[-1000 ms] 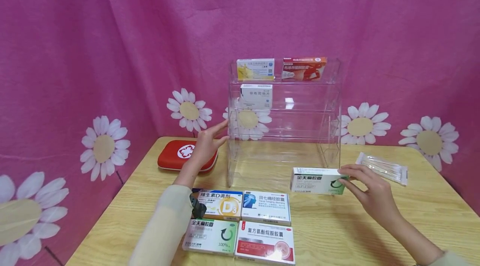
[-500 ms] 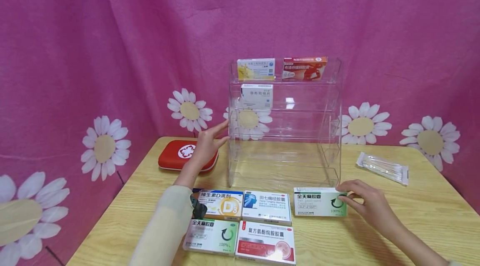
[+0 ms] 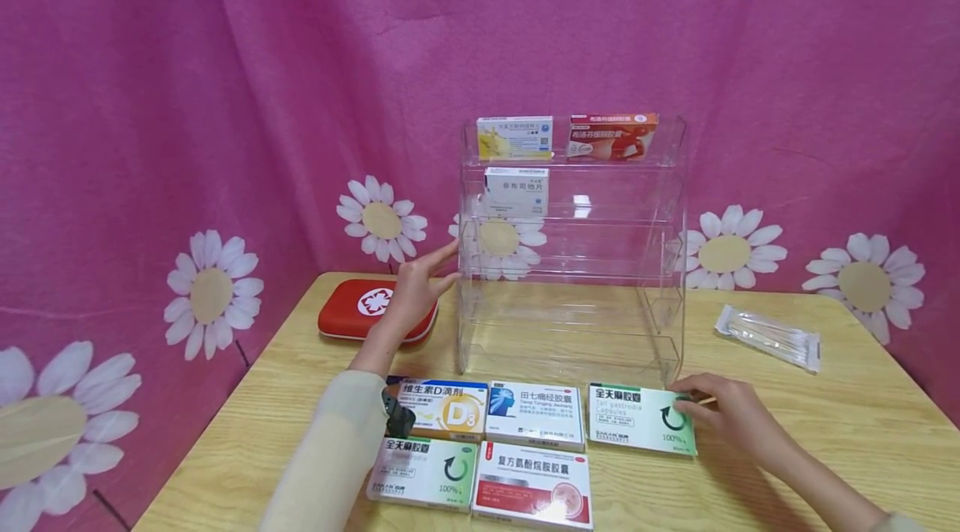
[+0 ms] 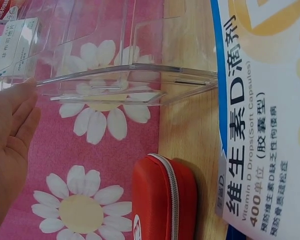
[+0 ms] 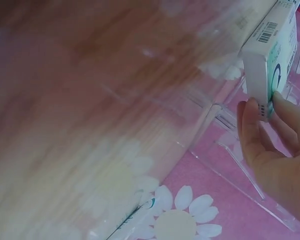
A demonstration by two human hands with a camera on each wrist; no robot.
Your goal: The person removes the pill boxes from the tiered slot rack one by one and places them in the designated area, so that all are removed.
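Observation:
My left hand (image 3: 420, 282) rests with straight fingers against the left wall of a clear acrylic shelf rack (image 3: 667, 207); the left wrist view shows the palm (image 4: 10, 130) at the rack's edge (image 4: 125, 85). My right hand (image 3: 720, 415) pinches the right end of a green and white medicine box (image 3: 640, 418), which lies flat on the wooden table (image 3: 825, 424) in front of the rack. In the right wrist view the fingers (image 5: 257, 132) grip that box (image 5: 270, 55) at its end.
Several boxes (image 3: 487, 449) lie in a block at the front of the table. A red first-aid pouch (image 3: 352, 311) sits at the left, a clear packet (image 3: 768, 336) at the right. Three boxes (image 3: 513, 138) stand on the rack's upper shelves.
My right hand has brought the green and white box down and toward me, laying it flat on the table beside the other boxes. My left hand has stayed put.

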